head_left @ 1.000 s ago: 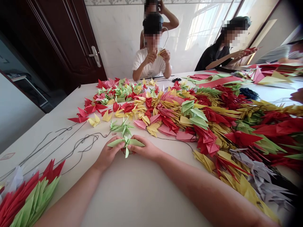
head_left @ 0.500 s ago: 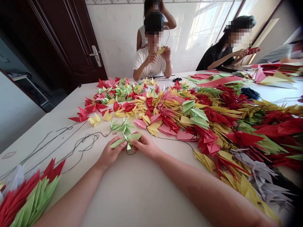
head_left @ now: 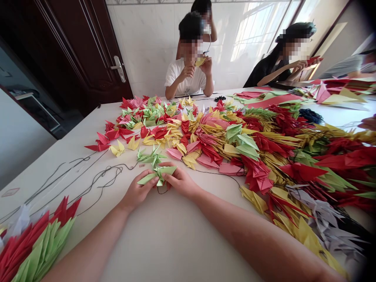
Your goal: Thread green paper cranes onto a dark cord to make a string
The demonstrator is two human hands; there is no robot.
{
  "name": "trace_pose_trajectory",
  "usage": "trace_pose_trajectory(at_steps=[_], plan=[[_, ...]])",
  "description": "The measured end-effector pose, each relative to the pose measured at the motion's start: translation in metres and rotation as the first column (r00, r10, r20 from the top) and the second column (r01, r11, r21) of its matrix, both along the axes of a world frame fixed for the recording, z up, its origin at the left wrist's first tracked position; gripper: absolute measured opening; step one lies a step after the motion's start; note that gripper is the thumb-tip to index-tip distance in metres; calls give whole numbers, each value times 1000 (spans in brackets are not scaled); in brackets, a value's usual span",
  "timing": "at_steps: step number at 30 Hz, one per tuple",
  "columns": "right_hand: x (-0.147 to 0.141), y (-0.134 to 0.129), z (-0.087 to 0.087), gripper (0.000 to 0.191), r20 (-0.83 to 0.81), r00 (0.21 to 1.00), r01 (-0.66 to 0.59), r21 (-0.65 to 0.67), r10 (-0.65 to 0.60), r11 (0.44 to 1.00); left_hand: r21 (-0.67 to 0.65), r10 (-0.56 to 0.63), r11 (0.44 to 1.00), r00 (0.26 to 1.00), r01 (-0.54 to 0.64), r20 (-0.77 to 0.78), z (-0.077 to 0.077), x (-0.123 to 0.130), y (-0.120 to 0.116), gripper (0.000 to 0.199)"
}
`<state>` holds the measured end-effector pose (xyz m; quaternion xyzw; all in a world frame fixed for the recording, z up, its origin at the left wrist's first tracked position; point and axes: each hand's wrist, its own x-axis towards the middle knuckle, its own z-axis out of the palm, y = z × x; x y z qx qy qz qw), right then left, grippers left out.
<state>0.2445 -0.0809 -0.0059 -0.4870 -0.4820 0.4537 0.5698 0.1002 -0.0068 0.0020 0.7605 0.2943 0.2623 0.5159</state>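
A light green folded paper crane (head_left: 159, 174) is held over the white table between my two hands. My left hand (head_left: 141, 185) pinches its left wing between thumb and fingers. The right wing is gripped by my right hand (head_left: 179, 180), whose fingertips are partly behind the paper. A dark cord (head_left: 161, 190) loops below the crane, close to the fingertips. Just beyond lie more green paper cranes (head_left: 152, 156) on the tabletop.
A heap of red, yellow, pink and green paper cranes (head_left: 188, 129) spreads across the table's far and right side. Black cords (head_left: 96, 178) lie at left. Stacked red and green cranes (head_left: 44, 243) sit at lower left. A co-worker in white (head_left: 189, 74) sits opposite; another in black (head_left: 273, 66) is at right.
The green crane has tilted slightly in my hands, its wings lying flatter. Behind the co-worker in white, the standing person has shifted to the right.
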Motion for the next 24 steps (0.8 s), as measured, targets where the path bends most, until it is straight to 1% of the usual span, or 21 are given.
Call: trace_pose_trajectory(at_steps=[4,6,15,20,24], plan=[[0,-1,3,26,67,998,-18,-28,19,999,-15,-75,997,997,75,9,1,0,-1,20],[0,-2,5,25,77,997,-13,-30,15,999,-20,-84,996,996,84,2,2,0,-1,20],[0,-1,6,28,53,999,15,-59,-12,998,6,-25,1000,999,25,-24,0,0,0,22],[-1,-1,7,21,56,998,16,-27,-14,1000,19,-33,999,999,34,-18,2,1,-1,22],[-2,-1,6,22,21,999,33,12,-33,999,38,-17,999,1000,17,20,4,0,-2,20]])
